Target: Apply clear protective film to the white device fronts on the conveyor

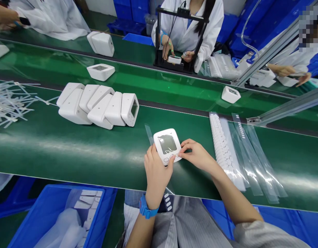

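A white device (167, 145) with a grey screen and a row of buttons lies face up, slightly turned, over the green work surface. My left hand (158, 168) grips its lower left side, thumb on the button area. The fingers of my right hand (196, 154) are pinched at the device's lower right edge; whether something thin is between them is too small to tell. Part of a clear plastic strip (148, 134) shows behind the device's upper left corner. Beneath my left hand, a strip with white oval stickers (168, 202) hangs at the table's front edge.
Several white devices (99, 105) stand in a group at left, beside white straps (9, 103). Sticker strips (222, 144) and clear strips (259, 162) lie right. A conveyor (159, 86) carries devices; co-workers sit beyond. A blue bin (51, 196) stands lower left. A metal post (283, 110) rises right.
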### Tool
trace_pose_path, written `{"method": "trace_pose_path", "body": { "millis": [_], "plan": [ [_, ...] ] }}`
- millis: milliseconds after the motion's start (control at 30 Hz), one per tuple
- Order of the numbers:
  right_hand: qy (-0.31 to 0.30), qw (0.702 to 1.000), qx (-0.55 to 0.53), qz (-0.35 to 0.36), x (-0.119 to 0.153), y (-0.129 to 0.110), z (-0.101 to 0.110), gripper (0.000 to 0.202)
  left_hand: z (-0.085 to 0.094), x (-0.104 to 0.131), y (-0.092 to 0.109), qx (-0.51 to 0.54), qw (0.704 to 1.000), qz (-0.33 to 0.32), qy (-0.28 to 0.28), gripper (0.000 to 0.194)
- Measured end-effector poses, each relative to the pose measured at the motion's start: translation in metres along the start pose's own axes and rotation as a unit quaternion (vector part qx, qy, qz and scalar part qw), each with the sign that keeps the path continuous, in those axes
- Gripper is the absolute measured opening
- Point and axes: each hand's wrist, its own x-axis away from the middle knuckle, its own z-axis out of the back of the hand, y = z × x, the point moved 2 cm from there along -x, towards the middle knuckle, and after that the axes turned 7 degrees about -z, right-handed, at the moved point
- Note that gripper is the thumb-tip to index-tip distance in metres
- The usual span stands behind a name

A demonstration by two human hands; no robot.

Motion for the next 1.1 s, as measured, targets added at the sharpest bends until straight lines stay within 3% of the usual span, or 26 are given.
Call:
{"method": "trace_pose_path", "body": {
  "millis": [1100],
  "plan": [
    [-0.011,1.0,-0.01,0.013,-0.0013,-0.0004,0.0019,0.011,-0.0003,-0.0035,0.0028,-0.018,1.0,-0.012,0.014,0.069]
  ]
}}
